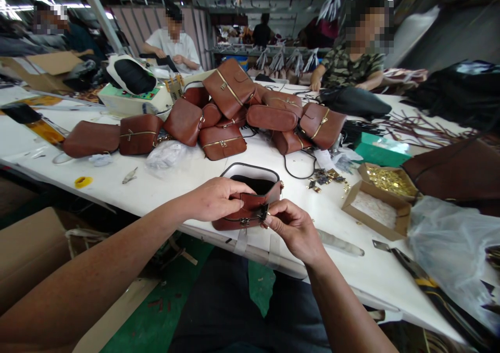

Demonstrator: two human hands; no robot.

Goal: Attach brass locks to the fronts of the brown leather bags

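A small brown leather bag (250, 207) stands at the table's near edge, its top open and its dark lining showing. My left hand (214, 199) grips the bag's near wall, thumb outside and fingers reaching inside the opening. With thumb and forefinger, my right hand (295, 228) pinches a small dark tab (264, 213) against the bag's right front. What the tab is made of I cannot make out. A zipper runs along the bag's front below my left thumb.
Several finished-looking brown bags (224, 142) are piled behind. On the right are a box of gold fittings (390, 181), a box of small white pieces (373, 210), a clear plastic bag (457, 238) and long-handled pliers (425, 280). Yellow tape (83, 181) lies left. Co-workers sit across the table.
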